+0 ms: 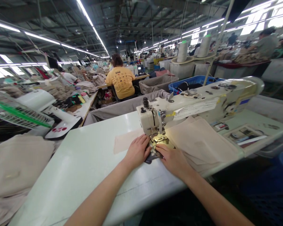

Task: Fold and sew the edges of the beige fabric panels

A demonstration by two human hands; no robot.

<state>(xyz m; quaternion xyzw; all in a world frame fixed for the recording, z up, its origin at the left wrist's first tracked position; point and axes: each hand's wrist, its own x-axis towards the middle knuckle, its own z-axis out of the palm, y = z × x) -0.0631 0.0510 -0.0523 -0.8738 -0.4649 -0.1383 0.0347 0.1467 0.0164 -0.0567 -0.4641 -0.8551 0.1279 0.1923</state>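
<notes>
Both hands rest flat on the white surface [89, 163] at the needle of the sewing machine [193, 103]. Left hand [137, 151] presses palm-down on a small dark fabric piece [150, 157], fingers extended, pinning rather than gripping. Right hand [173, 160] lies just beside it, fingers stretched toward the presser foot [158, 138], also flat on the piece. Beige cloth panels [200, 141] are stacked to the right, touching the machine base; another beige panel [124, 141] lies left of the needle. Judgement: the piece looks thin, limp, light and easily shifted; best held by flat finger pressure near its edges, close to the foot.
</notes>
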